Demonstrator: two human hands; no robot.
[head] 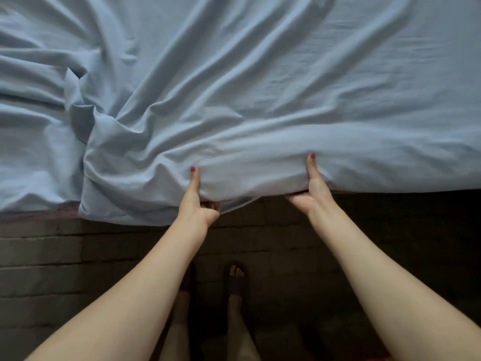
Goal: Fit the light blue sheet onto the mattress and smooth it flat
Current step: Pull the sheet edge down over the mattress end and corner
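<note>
The light blue sheet [260, 87] was soft, matt woven cloth, heavily creased at left and smoother at right; the floor [52, 269] below was dull, rough-looking brick-patterned paving in dark grey.

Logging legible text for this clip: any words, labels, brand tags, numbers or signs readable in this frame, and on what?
None. The light blue sheet shows only plain fabric and creases, with no tag or print in view. The left hand and right hand, both gripping the sheet's near edge, carry no writing, and the dark brick floor has no markings.
</note>
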